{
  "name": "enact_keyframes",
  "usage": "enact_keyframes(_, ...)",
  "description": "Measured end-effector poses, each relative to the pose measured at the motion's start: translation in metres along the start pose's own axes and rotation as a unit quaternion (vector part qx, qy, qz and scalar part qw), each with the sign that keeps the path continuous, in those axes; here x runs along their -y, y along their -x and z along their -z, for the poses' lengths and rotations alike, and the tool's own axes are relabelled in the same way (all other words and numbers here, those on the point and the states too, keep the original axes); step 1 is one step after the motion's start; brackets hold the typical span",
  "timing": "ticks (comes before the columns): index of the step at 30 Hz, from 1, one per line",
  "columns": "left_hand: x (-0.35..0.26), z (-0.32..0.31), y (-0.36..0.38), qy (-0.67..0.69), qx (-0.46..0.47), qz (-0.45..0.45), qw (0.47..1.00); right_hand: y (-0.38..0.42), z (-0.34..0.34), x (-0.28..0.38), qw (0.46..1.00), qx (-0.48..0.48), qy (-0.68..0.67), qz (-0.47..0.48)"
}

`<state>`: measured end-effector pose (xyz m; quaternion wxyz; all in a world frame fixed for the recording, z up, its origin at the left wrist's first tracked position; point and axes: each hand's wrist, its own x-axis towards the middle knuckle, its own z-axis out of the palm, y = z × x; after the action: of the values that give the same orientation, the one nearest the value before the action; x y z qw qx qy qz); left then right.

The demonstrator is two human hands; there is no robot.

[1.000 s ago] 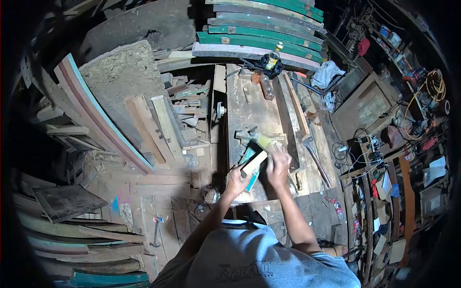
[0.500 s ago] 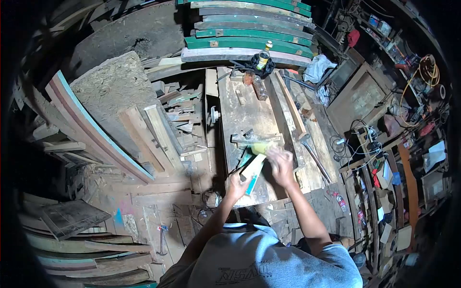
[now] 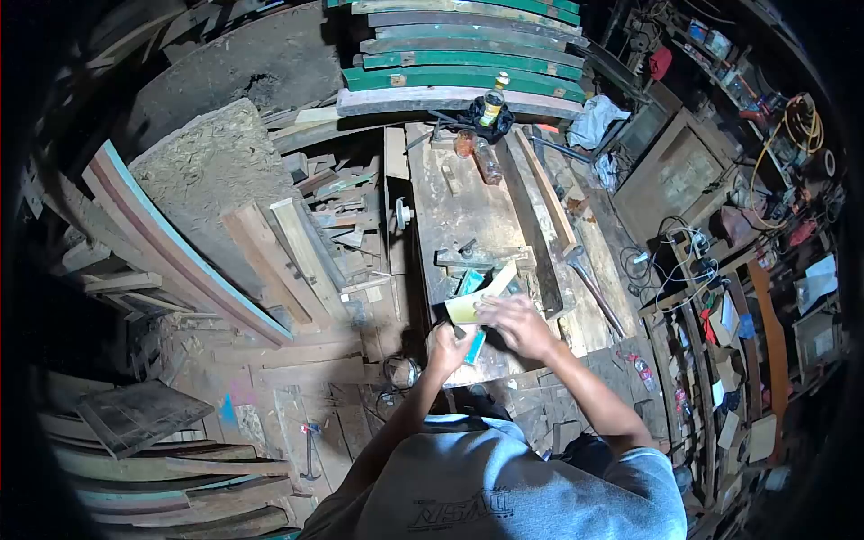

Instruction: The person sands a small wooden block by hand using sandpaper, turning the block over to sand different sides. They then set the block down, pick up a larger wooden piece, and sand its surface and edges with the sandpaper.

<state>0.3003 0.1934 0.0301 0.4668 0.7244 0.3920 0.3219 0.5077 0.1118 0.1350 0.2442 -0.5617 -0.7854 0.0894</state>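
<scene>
My left hand [image 3: 450, 347] is closed around the near end of a short pale wooden piece [image 3: 502, 278], which slants up and to the right over the bench. In my right hand [image 3: 518, 326] is a yellow sheet that looks like sandpaper [image 3: 463, 311], pressed across the wood close to the left hand. Beneath them lies a turquoise-painted strip [image 3: 470, 283] on the workbench [image 3: 468, 211]. Just beyond the wood a small wooden block with a metal bolt [image 3: 490, 257] is on the bench top. The right fingertips partly cover the sheet.
A hammer [image 3: 594, 292] lies along the bench's right side. At the far end stand a bottle with a yellow cap [image 3: 492, 103] and a clear jar [image 3: 487, 162]. Green-painted planks [image 3: 468, 79] are stacked behind. Cables [image 3: 675, 256] tangle at right; a curved board [image 3: 189, 243] leans at left.
My right hand has drawn the yellow sheet toward me, down the wooden piece to near my left hand. My left hand still grips the piece.
</scene>
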Motion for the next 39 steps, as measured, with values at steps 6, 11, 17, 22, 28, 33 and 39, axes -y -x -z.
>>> enact_keyframes(6,0.004,-0.002,0.001,0.011,-0.001,0.005,1.0,-0.008,-0.01,0.002,0.987,-0.116,0.059,-0.09)
enact_keyframes(11,-0.017,0.003,0.001,-0.01,-0.01,0.016,1.0,0.0,-0.016,-0.026,0.986,-0.126,0.026,-0.102)
enact_keyframes(17,0.009,0.002,0.004,-0.055,0.009,-0.029,0.998,-0.004,-0.023,0.02,0.997,-0.048,-0.049,-0.027)
enact_keyframes(22,0.008,-0.008,0.004,-0.012,-0.012,-0.007,1.0,-0.008,-0.018,-0.028,0.969,-0.18,0.05,-0.164)
enact_keyframes(28,-0.005,0.001,0.002,-0.039,0.012,0.026,0.999,-0.008,-0.011,-0.006,0.988,-0.11,-0.038,-0.101)
enact_keyframes(33,0.001,-0.002,0.0,-0.013,-0.027,-0.032,0.999,-0.013,-0.009,-0.001,0.992,-0.077,0.022,-0.102)
enact_keyframes(39,0.017,-0.01,0.001,-0.011,-0.009,-0.025,1.0,-0.014,0.004,-0.048,0.967,-0.135,0.042,-0.213)
